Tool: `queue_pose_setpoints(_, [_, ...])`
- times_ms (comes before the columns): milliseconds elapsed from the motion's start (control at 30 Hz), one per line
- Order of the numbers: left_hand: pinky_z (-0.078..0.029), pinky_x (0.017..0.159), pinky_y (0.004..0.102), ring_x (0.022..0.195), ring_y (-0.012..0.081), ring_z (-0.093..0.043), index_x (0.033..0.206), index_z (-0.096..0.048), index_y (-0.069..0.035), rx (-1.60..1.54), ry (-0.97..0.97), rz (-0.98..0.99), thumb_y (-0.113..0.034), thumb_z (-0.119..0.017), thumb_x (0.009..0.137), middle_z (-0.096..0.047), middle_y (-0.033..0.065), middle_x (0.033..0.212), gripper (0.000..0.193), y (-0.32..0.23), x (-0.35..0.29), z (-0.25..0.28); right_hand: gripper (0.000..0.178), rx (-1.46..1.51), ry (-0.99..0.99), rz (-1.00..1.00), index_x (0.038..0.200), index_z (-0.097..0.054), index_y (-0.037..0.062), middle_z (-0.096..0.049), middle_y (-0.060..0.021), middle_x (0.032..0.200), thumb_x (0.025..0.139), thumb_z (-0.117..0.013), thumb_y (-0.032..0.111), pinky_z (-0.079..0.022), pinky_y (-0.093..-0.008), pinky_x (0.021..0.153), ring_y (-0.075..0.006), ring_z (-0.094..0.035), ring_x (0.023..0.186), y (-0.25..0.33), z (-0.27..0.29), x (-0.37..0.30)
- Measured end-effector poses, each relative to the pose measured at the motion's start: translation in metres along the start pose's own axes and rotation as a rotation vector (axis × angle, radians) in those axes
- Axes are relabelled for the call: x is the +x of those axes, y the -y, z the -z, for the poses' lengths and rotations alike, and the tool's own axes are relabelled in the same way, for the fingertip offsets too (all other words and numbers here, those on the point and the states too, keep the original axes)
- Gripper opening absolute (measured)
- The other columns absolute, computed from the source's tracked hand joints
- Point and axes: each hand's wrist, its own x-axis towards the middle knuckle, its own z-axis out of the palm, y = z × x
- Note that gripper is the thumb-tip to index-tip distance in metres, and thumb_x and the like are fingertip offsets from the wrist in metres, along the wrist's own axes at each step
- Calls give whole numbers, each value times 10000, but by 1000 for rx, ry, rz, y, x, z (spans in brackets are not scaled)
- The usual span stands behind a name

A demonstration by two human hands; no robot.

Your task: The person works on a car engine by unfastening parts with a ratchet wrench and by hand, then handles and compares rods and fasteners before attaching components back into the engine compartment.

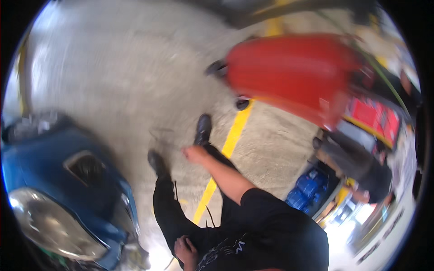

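- Right hand (195,155): middle of frame, arm reaching in from lower right, over the concrete floor (113,81) in view; fingers look loosely curled, blurred; nothing visible in it, grip can't be told.
- Left hand (185,250): bottom centre, close against the dark clothing at the waist or thigh, fingers bent; nothing seen in it; can't tell whether it touches the cloth.
- Hands well apart from each other, right one higher in frame; neither clamped on anything that shows.
- Blue car body (97,214): fills lower left, left of both hands; long axis slopes from upper left down toward bottom centre; left hand looks nearer to its edge, gap between.
- Clear headlamp (54,226) on its lower-left part, dark opening (88,167) above that.
- Red wheeled cabinet (289,72): upper right, up and to the right of both hands; long axis mostly sideways, dipping toward the right; right hand is clearly the nearer one, not touching.
- Key relation: right hand sits between blue body at left and red cabinet at upper right, apart from both.
- Boots (204,128) just above right hand; yellow floor line (237,128) slants behind the right forearm.
- Right side: blue containers (307,189) in a bin, co-worker (361,169) bent over, red tray (375,117) above; details smeared.
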Motion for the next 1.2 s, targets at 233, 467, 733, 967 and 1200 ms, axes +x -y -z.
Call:
queue_pose_setpoints(233, [-449, 856, 379, 926, 303, -582, 1221, -593, 32, -399, 249, -300, -289, -410, 1025, -621, 202, 1011, 418, 55, -17, 69, 326, 116, -323, -141, 1026, -654, 130, -677, -211, 877, 968, -472, 394, -525, -534, 740, -414, -663, 835, 134, 38, -251])
queue_pose_setpoints(467, [-461, 824, 366, 899, 278, -594, 1225, -586, 54, -205, 446, -674, -258, -402, 1037, -637, 206, 1008, 408, -6, -68, 107, 342, 494, -659, -524, 1032, -635, 105, -674, -216, 931, 965, -457, 389, -516, -512, 776, -411, -656, 894, 129, -84, -498])
queue_pose_setpoints(733, [-484, 652, 301, 680, 174, -604, 1021, -689, 43, 78, 640, -948, -100, -488, 953, -662, 129, 766, 256, -96, -142, 18, 450, 1023, -980, -980, 1000, -691, 17, -682, -226, 1043, 967, -432, 384, -498, -478, 879, -409, -639, 979, 104, -316, -653])
queue_pose_setpoints(967, [-537, 694, 345, 689, 229, -666, 975, -761, -29, 826, 715, -641, -201, -498, 913, -716, 148, 748, 320, -94, -80, -132, 381, 1285, -1416, -1035, 922, -723, 82, -693, -204, 972, 974, -440, 331, -499, -438, 875, -398, -634, 976, 52, -393, -783])
queue_pose_setpoints(1200, [-551, 765, 390, 791, 280, -715, 884, -714, 97, 1031, 763, -741, -202, -493, 877, -733, 168, 814, 372, -159, -133, -256, 334, 1318, -1602, -1101, 883, -729, 93, -698, -193, 882, 976, -491, 306, -521, -441, 801, -399, -659, 893, -44, -420, -875])
